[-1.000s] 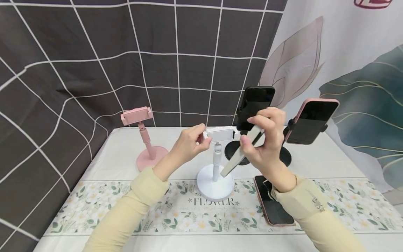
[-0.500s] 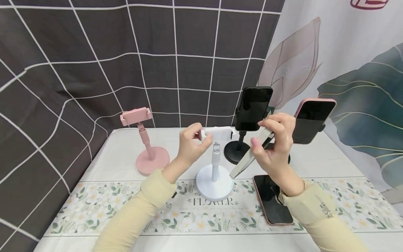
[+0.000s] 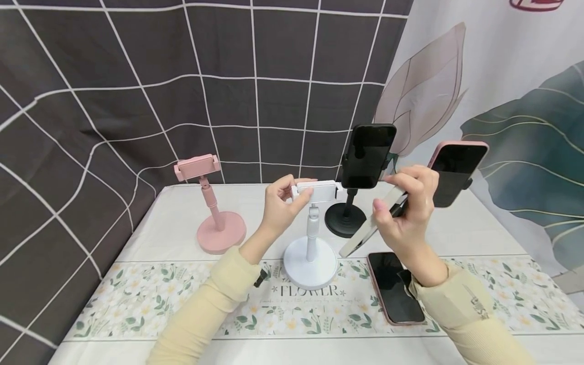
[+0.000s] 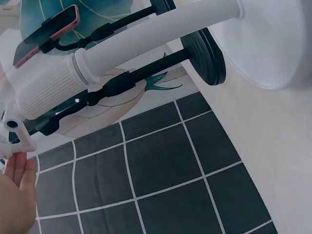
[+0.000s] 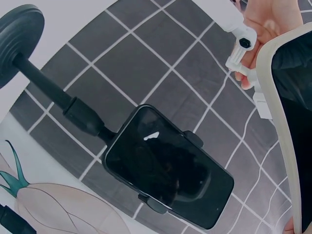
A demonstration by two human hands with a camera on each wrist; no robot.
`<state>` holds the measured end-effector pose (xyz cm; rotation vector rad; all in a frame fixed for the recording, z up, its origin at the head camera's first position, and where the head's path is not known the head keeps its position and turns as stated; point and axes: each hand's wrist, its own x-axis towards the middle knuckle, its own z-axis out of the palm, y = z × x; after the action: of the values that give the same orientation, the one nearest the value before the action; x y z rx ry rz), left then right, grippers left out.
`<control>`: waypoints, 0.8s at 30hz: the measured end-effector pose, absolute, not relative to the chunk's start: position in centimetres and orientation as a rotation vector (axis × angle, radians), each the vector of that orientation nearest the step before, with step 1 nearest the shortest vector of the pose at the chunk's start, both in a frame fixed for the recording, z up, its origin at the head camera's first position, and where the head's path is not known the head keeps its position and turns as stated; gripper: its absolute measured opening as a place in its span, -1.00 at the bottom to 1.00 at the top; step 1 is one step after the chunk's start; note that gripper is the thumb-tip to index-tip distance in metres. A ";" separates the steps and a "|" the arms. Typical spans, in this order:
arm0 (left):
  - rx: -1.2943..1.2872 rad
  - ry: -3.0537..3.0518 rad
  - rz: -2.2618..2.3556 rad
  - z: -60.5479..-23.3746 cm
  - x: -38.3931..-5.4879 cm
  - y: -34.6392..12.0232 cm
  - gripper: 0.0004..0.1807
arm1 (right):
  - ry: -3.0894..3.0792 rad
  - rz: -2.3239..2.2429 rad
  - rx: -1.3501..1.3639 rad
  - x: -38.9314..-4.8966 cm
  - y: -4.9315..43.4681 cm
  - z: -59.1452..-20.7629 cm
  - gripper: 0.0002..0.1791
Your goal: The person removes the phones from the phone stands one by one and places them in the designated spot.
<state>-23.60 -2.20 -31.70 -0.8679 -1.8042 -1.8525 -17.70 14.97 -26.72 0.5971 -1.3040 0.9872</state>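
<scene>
My left hand (image 3: 280,209) grips the left end of the clamp on a white phone stand (image 3: 312,238), thumb across the front and fingers behind. In the left wrist view, fingertips of that hand (image 4: 17,195) show at the stand's head. My right hand (image 3: 412,215) pinches a phone in a pale case (image 3: 367,229) by its edges, tilted and apart from the stand, to its right. The right wrist view has this phone's dark screen (image 5: 297,92) at its right edge. No phone sits in the white clamp.
A pink phone stand (image 3: 216,225) stands at the left. Behind my right hand a black stand (image 3: 345,219) carries a black phone (image 3: 369,156), and a pink-edged phone (image 3: 458,175) is mounted beside it. Another phone (image 3: 394,289) lies on the floral cloth (image 3: 205,309).
My right hand has moved right with the phone, away from the white stand. My left thumb has shifted from the clamp's end onto its front face.
</scene>
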 end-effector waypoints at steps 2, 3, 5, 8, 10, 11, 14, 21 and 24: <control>-0.877 -1.806 -1.868 -31.7 -23.6 -2.2 -0.63 | -1.312 0.985 0.597 -17.7 15.1 -26.8 -0.30; -0.878 -1.810 -1.866 -31.8 -23.6 -2.3 -0.63 | -1.312 0.986 0.595 -17.7 15.1 -26.9 -0.29; -0.868 -1.821 -1.832 -31.9 -23.6 -2.3 -0.65 | -1.313 0.991 0.593 -17.7 15.1 -26.9 -0.29; -0.833 -1.833 -1.782 -32.1 -23.7 -2.3 -0.66 | -1.314 0.998 0.582 -17.7 15.2 -26.9 -0.27; -0.793 -1.838 -1.759 -32.2 -23.9 -2.3 -0.66 | -1.312 1.003 0.577 -17.7 15.2 -26.9 -0.27; -0.775 -1.842 -1.758 -32.3 -23.9 -2.3 -0.66 | -1.311 1.005 0.574 -17.6 15.3 -26.9 -0.27; -0.724 -1.849 -1.760 -32.5 -24.1 -2.3 -0.66 | -1.314 1.000 0.575 -17.6 15.4 -26.9 -0.28; -0.717 -1.916 -1.715 -32.0 -23.9 -2.6 -0.68 | -1.313 0.986 0.587 -17.5 15.9 -27.1 -0.30; -0.720 -2.009 -1.639 -31.6 -23.7 -3.0 -0.70 | -1.351 0.953 0.594 -17.4 16.5 -27.6 -0.33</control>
<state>-23.67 -3.01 -31.55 -0.7203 -2.0088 -1.6389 -17.38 16.45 -27.58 0.5944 -1.3514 0.9534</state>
